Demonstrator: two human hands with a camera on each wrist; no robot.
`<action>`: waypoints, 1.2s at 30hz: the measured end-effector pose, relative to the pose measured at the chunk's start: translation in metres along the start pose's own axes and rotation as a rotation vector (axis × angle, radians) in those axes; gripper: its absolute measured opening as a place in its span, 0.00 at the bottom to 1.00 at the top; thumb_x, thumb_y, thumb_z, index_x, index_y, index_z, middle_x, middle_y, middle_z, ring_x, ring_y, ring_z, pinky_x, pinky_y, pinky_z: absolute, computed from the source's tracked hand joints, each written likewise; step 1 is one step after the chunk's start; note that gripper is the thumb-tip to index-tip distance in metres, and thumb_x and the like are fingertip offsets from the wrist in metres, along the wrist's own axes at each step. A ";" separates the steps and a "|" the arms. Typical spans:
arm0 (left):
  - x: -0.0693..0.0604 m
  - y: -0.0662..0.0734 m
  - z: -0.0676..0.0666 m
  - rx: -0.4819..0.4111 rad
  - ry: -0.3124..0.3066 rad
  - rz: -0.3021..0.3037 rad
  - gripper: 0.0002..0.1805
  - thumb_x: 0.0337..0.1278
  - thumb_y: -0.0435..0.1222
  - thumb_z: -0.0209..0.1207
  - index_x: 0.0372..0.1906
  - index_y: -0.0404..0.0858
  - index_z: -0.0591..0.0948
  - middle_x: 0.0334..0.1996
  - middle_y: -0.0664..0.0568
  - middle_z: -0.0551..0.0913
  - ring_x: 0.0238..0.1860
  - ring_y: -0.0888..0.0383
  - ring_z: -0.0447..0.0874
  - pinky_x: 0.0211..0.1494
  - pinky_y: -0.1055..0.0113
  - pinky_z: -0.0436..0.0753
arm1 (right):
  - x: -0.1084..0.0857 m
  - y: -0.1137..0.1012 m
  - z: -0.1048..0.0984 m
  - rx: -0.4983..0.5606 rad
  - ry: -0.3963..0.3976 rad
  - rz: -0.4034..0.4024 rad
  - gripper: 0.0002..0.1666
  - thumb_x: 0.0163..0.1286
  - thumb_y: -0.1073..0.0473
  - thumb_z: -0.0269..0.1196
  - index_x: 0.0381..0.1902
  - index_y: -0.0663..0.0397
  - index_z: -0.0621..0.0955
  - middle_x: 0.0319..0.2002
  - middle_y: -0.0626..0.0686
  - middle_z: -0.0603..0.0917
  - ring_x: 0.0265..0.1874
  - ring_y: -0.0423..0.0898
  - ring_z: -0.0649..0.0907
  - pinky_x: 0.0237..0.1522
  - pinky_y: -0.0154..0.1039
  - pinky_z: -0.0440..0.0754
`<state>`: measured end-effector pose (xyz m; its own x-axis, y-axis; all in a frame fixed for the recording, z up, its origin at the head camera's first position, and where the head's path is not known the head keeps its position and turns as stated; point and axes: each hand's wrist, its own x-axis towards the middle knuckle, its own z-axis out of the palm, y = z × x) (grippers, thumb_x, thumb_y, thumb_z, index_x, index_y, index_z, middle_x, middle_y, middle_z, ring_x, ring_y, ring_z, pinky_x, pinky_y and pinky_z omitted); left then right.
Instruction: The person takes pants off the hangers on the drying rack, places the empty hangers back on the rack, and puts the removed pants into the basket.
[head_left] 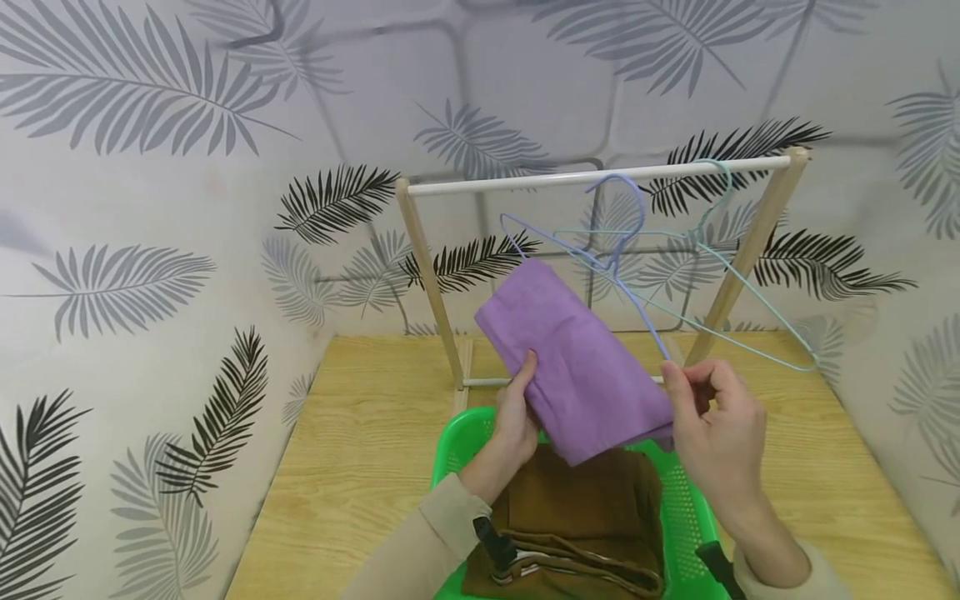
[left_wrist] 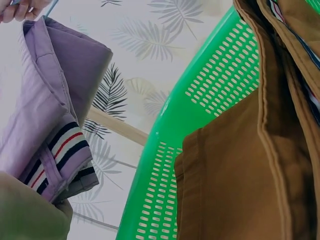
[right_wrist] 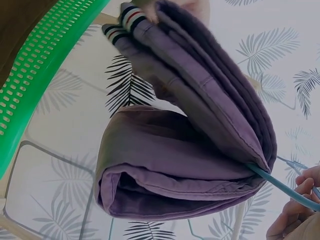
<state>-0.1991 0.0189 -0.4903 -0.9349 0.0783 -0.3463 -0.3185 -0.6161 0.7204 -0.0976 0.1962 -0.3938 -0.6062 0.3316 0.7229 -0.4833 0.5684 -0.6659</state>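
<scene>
Nearest, at the bottom edge of the head view: pale beige sleeves [head_left: 405,554], with a black strap [head_left: 495,546] at each cuff. Just beyond, largely between the forearms: a bright green basket [head_left: 448,450], pierced with rows of small slots. Inside the basket, a folded brown garment [head_left: 577,500], with striped fabric peeping out between its layers.

Holds a folded purple garment [head_left: 585,358] in the air above the far part of the basket, sloping down toward the right. Grasps its near left side in the left hand [head_left: 516,417], thumb laid on top, the other fingers hidden beneath the cloth. At one edge of the purple folds, clear in the left wrist view, a lining [left_wrist: 65,150] striped white, navy and red.

Pinches the lower right corner of a slim blue hanger [head_left: 615,258] between thumb and fingers of the right hand [head_left: 720,425], just beside the right end of the purple cloth. In the right wrist view, hanger bar tucked into the fold, purple cloth on both sides. Hook upward, in front of a white rail [head_left: 517,182]; cannot tell whether touching.

Farther back: a yellow wood-grain table [head_left: 360,450], beneath basket and rack. Toward its far edge, a rack [head_left: 742,267] of pale wooden posts, topped by the white rail. Hooked over the rail near the right post, a pale green hanger [head_left: 696,236].

Farthest: a pale wall [head_left: 165,208] patterned with grey and black leaves.
</scene>
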 end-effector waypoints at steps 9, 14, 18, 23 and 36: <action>-0.005 0.010 -0.001 0.029 0.003 0.019 0.24 0.59 0.50 0.73 0.52 0.42 0.80 0.44 0.59 0.87 0.49 0.60 0.85 0.64 0.63 0.80 | 0.000 0.003 0.000 -0.020 -0.006 0.012 0.09 0.62 0.79 0.69 0.26 0.71 0.79 0.21 0.35 0.72 0.21 0.25 0.67 0.21 0.22 0.62; -0.006 0.015 0.001 0.020 0.012 0.024 0.20 0.59 0.48 0.74 0.49 0.43 0.81 0.41 0.59 0.88 0.45 0.62 0.86 0.59 0.65 0.81 | 0.000 0.006 0.000 -0.032 -0.008 0.028 0.10 0.63 0.78 0.69 0.26 0.70 0.79 0.21 0.34 0.72 0.21 0.25 0.67 0.21 0.22 0.62; -0.008 0.018 0.002 0.013 0.012 0.010 0.19 0.61 0.47 0.73 0.49 0.43 0.80 0.41 0.59 0.88 0.46 0.61 0.86 0.60 0.63 0.81 | -0.001 0.007 0.000 -0.041 -0.009 0.039 0.10 0.64 0.78 0.69 0.26 0.70 0.79 0.21 0.33 0.72 0.20 0.25 0.67 0.21 0.22 0.62; -0.010 0.022 0.003 0.018 -0.004 0.002 0.19 0.63 0.47 0.72 0.51 0.44 0.79 0.43 0.57 0.87 0.48 0.60 0.85 0.61 0.61 0.81 | -0.001 0.009 -0.001 -0.039 -0.008 0.045 0.10 0.64 0.77 0.69 0.26 0.70 0.79 0.21 0.33 0.72 0.20 0.26 0.67 0.20 0.23 0.62; -0.017 0.034 0.004 0.062 -0.132 0.021 0.23 0.73 0.47 0.64 0.65 0.49 0.72 0.51 0.56 0.83 0.53 0.59 0.82 0.63 0.58 0.79 | -0.003 0.015 -0.001 -0.061 -0.032 0.061 0.10 0.64 0.74 0.70 0.25 0.68 0.80 0.20 0.35 0.73 0.19 0.26 0.68 0.20 0.23 0.63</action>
<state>-0.1945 -0.0005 -0.4570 -0.9525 0.1706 -0.2521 -0.3041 -0.5696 0.7636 -0.1024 0.2046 -0.4062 -0.6538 0.3428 0.6746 -0.4059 0.5934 -0.6950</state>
